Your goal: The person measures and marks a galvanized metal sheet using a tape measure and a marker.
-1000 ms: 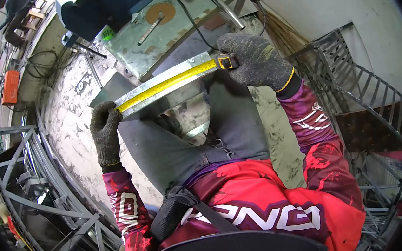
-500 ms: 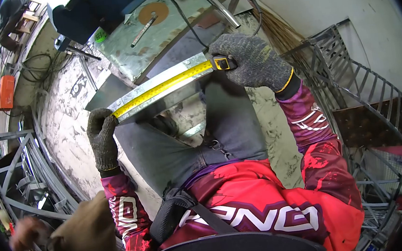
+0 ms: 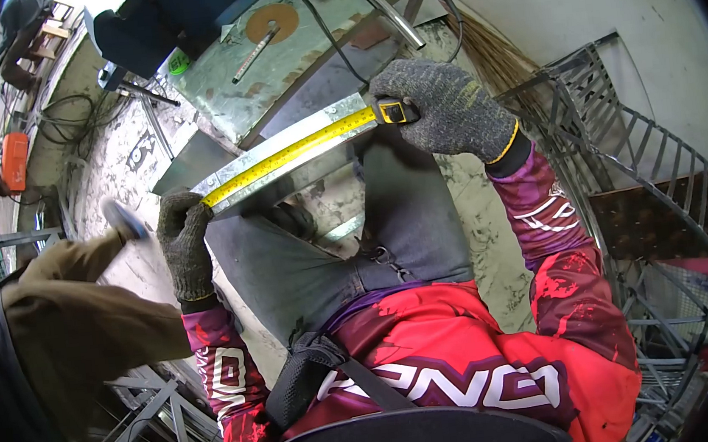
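Note:
A yellow tape measure [image 3: 292, 152] is stretched along a bent-looking strip of galvanized sheet metal [image 3: 307, 173] above my thighs. My right hand [image 3: 450, 111], in a dark knitted glove, is closed around the black-and-yellow tape case at the metal's right end. At the other end, my gloved left hand [image 3: 185, 247] pinches the tape's tip against the metal, with the thumb and fingers pressed together. The blade lies along the metal's upper face; its markings are too small to read.
Ahead stands a metal-topped table [image 3: 218, 93] bearing a brown disc [image 3: 271, 24] and a marker [image 3: 255, 53]. Another person's leg [image 3: 82, 319] is close on my left, beside metal frames [image 3: 156, 419]. A slatted metal frame [image 3: 645, 142] leans at the right wall. An orange tool [image 3: 14, 160] lies far left.
Another person has stepped forward on my left, their leg and hand now further up the view. My hands, the tape and the metal strip stay almost still.

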Available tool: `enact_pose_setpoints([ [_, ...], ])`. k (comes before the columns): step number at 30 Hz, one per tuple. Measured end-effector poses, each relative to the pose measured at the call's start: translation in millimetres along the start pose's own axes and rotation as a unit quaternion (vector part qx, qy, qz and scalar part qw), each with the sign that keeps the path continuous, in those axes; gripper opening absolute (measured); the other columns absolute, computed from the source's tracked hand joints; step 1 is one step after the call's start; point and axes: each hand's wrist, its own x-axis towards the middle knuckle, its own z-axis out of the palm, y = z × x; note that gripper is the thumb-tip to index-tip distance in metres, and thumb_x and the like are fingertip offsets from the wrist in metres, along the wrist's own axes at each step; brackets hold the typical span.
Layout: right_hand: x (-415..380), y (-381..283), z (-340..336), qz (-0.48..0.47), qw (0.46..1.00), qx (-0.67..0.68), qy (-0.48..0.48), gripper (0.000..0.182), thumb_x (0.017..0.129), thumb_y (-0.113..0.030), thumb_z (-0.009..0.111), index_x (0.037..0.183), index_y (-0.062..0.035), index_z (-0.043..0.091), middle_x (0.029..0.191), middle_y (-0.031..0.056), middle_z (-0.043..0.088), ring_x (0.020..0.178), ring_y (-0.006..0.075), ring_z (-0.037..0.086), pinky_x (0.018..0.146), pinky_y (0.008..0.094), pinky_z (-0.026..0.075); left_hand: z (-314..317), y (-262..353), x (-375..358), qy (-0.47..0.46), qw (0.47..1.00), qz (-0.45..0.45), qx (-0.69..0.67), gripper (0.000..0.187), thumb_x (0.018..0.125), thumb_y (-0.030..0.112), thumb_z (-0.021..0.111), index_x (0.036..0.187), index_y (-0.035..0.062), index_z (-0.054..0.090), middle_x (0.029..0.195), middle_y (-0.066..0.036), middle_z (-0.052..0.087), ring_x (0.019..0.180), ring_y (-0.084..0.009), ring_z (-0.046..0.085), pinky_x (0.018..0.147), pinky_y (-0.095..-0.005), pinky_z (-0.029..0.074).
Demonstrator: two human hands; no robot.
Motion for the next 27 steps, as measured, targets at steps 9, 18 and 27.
enact_pose_setpoints([
  [9, -2, 2, 0, -0.026, 0.999, -0.001, 0.024, 0.037, 0.079, -0.011, 0.072, 0.115, -0.0064, 0.069, 0.107, 0.0156, 0.068, 0.104, 0.0377, 0.066, 0.092, 0.0469, 0.055, 6, 7, 3, -0.02, 1.0, 0.0, -0.017, 0.013, 0.093, -0.002, 0.07, 0.104, 0.0055, 0.067, 0.137, -0.013, 0.06, 0.115, -0.0193, 0.06, 0.092, -0.0325, 0.054],
  [18, -1, 1, -3, -0.032, 0.999, -0.009, 0.006, 0.036, 0.081, -0.011, 0.071, 0.116, -0.0075, 0.069, 0.101, 0.0144, 0.066, 0.101, 0.0383, 0.065, 0.088, 0.0477, 0.054, 9, 20, 8, -0.027, 0.996, 0.022, 0.086, 0.01, 0.09, -0.002, 0.072, 0.098, 0.0035, 0.069, 0.132, -0.013, 0.062, 0.11, -0.0175, 0.061, 0.087, -0.0295, 0.054],
  [27, 5, -5, -13, -0.047, 0.995, -0.03, -0.077, 0.044, 0.086, -0.008, 0.074, 0.129, -0.0139, 0.073, 0.119, 0.0129, 0.068, 0.108, 0.0363, 0.068, 0.093, 0.0456, 0.056, 14, 24, 8, -0.037, 0.995, 0.032, 0.093, 0.009, 0.089, -0.002, 0.071, 0.098, 0.0016, 0.069, 0.127, -0.011, 0.063, 0.1, -0.0136, 0.06, 0.084, -0.0283, 0.053],
])
